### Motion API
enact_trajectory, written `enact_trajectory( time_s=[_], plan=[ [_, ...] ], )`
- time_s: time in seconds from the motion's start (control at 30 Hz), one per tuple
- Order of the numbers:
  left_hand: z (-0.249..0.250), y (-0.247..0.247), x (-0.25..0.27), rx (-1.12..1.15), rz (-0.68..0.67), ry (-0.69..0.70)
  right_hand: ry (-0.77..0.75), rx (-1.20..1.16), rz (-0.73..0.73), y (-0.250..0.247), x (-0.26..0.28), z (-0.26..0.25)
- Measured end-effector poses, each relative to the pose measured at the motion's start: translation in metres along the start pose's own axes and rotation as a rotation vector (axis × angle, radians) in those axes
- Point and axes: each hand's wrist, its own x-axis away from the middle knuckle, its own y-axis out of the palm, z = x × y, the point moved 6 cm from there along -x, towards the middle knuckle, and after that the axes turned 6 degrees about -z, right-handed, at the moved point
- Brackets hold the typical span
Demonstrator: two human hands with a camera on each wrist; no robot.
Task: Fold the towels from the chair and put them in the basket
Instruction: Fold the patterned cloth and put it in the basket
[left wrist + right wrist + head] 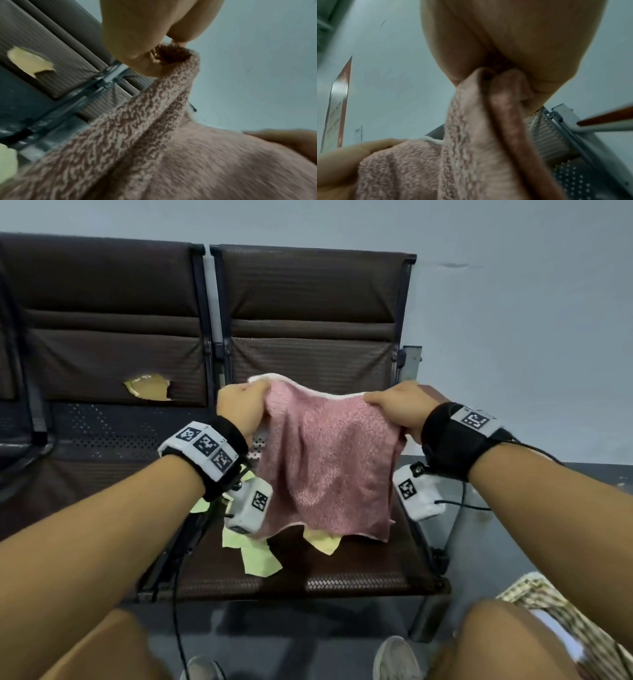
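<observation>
A pink towel [329, 460] hangs spread between both hands above the brown chair seat [359, 573]. My left hand [241, 405] pinches its upper left corner, and my right hand [397, 405] pinches the upper right corner. A white edge shows along the top fold. In the left wrist view the left hand [150, 40] grips bunched pink towel [154, 135]. The right wrist view shows the right hand [513, 47] clamped on the pink towel [471, 148]. Yellow-green towels [257, 556] lie crumpled on the seat below. A woven basket [555, 611] peeks in at the lower right.
A second brown chair [102, 354] with a torn backrest stands to the left. A grey wall [513, 320] is behind. My knees and shoes fill the bottom of the head view. Cables hang from both wrist cameras.
</observation>
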Motion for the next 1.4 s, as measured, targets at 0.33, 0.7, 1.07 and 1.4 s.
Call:
enact_trajectory(
  time_s=[0.33, 0.7, 1.07, 1.4],
  plan=[
    [0.016, 0.072, 0.073, -0.121, -0.516, 0.046, -0.020, -0.278, -0.265, 0.046, 0.038, -0.041],
    [-0.020, 0.051, 0.033, -0.022, -0.737, -0.271, -0.197, -0.055, -0.330, 0.041, 0.024, -0.043],
    [0.024, 0.052, -0.025, -0.119, -0.242, 0.197, -0.347, 0.391, 0.241, -0.022, -0.033, -0.028],
    [-0.078, 0.026, -0.004, -0.395, -0.416, -0.120, -0.266, 0.425, -0.172, 0.050, -0.020, 0.039]
  ],
)
